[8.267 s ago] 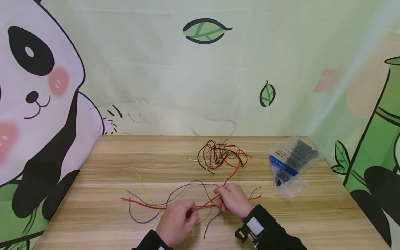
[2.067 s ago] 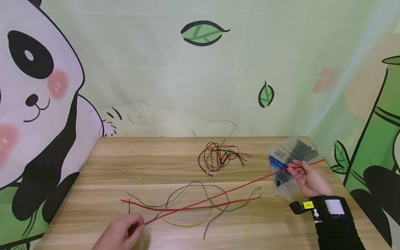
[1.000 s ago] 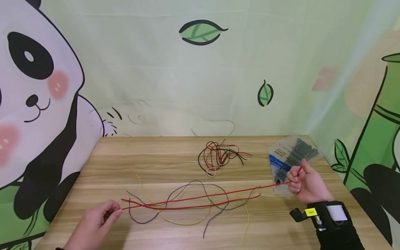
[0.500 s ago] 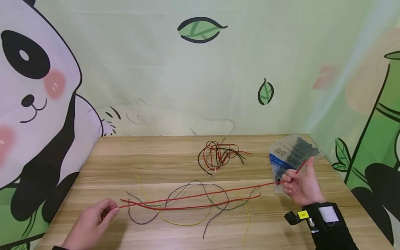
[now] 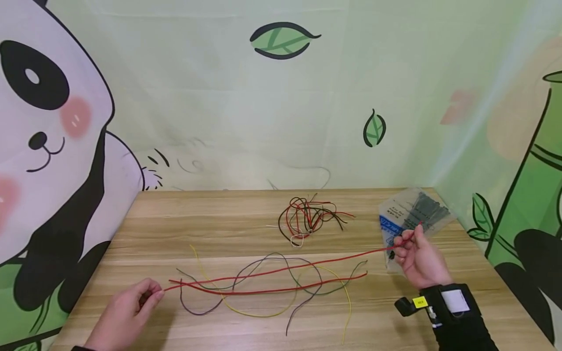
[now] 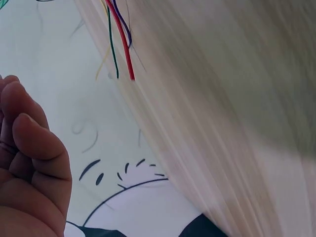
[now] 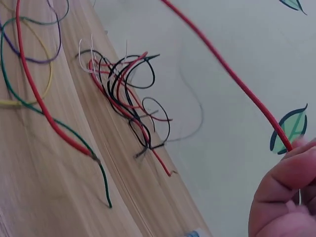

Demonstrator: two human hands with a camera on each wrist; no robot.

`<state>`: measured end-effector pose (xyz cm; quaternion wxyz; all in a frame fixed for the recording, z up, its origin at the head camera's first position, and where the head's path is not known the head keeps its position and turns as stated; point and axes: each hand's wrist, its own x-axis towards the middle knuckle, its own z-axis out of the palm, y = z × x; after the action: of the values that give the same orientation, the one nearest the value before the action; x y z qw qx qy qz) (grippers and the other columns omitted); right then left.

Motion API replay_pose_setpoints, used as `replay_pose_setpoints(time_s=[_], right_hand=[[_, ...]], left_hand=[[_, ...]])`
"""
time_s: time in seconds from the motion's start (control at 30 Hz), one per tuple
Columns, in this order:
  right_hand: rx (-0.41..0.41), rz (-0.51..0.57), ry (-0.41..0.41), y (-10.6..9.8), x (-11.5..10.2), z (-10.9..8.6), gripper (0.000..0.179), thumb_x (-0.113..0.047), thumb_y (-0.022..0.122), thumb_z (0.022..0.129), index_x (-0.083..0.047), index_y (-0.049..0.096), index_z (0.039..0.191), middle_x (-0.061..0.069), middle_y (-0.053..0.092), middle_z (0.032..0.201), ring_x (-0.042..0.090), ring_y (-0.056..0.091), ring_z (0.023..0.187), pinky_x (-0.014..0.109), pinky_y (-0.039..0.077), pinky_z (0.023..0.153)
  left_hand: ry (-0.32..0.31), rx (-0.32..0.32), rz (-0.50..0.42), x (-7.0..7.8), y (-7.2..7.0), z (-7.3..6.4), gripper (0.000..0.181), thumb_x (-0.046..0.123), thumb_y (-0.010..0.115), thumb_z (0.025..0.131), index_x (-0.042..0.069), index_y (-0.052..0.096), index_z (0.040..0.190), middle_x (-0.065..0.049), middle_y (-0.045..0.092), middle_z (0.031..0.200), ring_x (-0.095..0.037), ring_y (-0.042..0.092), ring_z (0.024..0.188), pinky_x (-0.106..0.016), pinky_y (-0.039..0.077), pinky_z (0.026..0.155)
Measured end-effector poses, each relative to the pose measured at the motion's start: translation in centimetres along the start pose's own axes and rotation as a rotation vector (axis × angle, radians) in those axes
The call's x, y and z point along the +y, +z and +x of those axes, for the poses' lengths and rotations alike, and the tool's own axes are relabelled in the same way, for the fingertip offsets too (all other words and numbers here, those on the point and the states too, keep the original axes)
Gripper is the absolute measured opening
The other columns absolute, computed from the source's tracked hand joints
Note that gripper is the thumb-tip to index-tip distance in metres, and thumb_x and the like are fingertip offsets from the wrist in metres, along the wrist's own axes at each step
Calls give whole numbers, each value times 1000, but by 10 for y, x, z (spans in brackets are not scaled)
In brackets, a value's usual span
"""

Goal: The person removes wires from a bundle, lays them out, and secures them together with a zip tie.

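pale green cloth backdrop (image 5: pixel 210 97), printed with a panda (image 5: pixel 52 146), stands behind a wood-grain table (image 5: pixel 175 219); the left hand (image 5: pixel 125 312) pinches one end of a red wire (image 5: pixel 272 272) between thumb and fingers, while the right hand (image 5: pixel 420 259) grips it near the other end, fingers curled, a short tip poking out past the thumb; the wire runs almost straight from hand to hand across the table; a second red wire (image 5: pixel 272 292) lies alongside, nearer the person, the two crossing close to their left ends in the head view, though whether they touch cannot be told; about these curl a yellow wire (image 5: pixel 263 316), a green wire (image 5: pixel 320 294) and a purple wire (image 5: pixel 199 314); farther out sit a tangle of wires (image 5: pixel 309 217) and, behind the right hand, a clear bag (image 5: pixel 397 212) with dark strips (image 5: pixel 430 209) inside; an even, gentle pull seems best, enough to ease out bends without slipping the pinch; in any lowering, both ends should probably descend together, lest the loose curls be dragged
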<state>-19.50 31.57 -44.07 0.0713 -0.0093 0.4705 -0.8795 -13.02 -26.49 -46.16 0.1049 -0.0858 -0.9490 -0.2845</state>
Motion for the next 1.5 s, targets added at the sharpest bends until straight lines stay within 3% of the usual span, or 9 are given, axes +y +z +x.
replay_pose_setpoints(time_s=[0.2,0.4,0.57,0.7,0.87,1.13,1.23,1.33,1.5], right_hand=[[160,-129,-19,-4,0,-6,28,-32,45,100,-11,63,100,-2,51,90,7,54,71,18,48,66],[226,-204,8,-9,-1,-11,23,-26,45,101,-13,64,101,-1,58,91,7,58,78,18,51,73],[224,-199,27,-14,0,-11,24,-19,46,102,-12,68,96,0,66,89,8,64,79,20,52,74],[210,-262,64,-16,2,-11,24,-14,44,103,-11,67,95,1,69,89,9,67,79,21,53,72],[209,-315,114,-15,3,-12,22,-16,44,103,-10,63,95,1,69,89,9,67,80,22,53,74],[297,-322,6,-9,11,-11,16,-22,54,98,-10,62,93,-1,68,84,9,66,76,21,53,71],[342,-372,-8,-8,13,-10,11,-20,59,96,-10,62,91,-1,68,82,9,67,73,22,54,68],[340,-456,34,-7,13,-7,12,-16,57,98,-5,60,98,0,68,83,9,66,73,22,54,67],[293,-656,135,-5,16,-2,32,-15,51,100,11,48,118,2,67,88,11,66,78,26,54,72]], left_hand=[[39,67,32,-8,-6,1,16,4,71,85,15,60,81,12,47,66,0,40,59,-22,36,52],[46,44,55,-12,-11,5,18,3,73,82,16,60,80,13,49,67,0,41,59,-22,38,53],[40,13,64,-15,-13,5,18,3,73,82,15,59,79,12,50,67,0,41,59,-23,38,53],[31,-9,76,-20,-15,7,20,1,73,81,14,59,78,9,51,67,0,43,60,-23,39,53],[3,-50,161,-23,-18,12,15,4,73,82,11,61,77,6,53,66,-7,45,60,-27,40,54],[35,-33,237,-27,-13,12,16,8,74,79,14,61,74,9,51,62,-9,44,56,-29,36,53],[43,-14,221,-31,-14,13,17,5,75,79,14,61,75,9,50,62,-8,42,56,-27,36,52],[66,22,213,-35,-15,15,19,3,76,77,15,61,74,10,50,62,-5,41,56,-25,35,51],[74,54,248,-40,-19,21,20,6,77,76,17,60,73,11,50,61,-7,42,55,-28,34,51]])
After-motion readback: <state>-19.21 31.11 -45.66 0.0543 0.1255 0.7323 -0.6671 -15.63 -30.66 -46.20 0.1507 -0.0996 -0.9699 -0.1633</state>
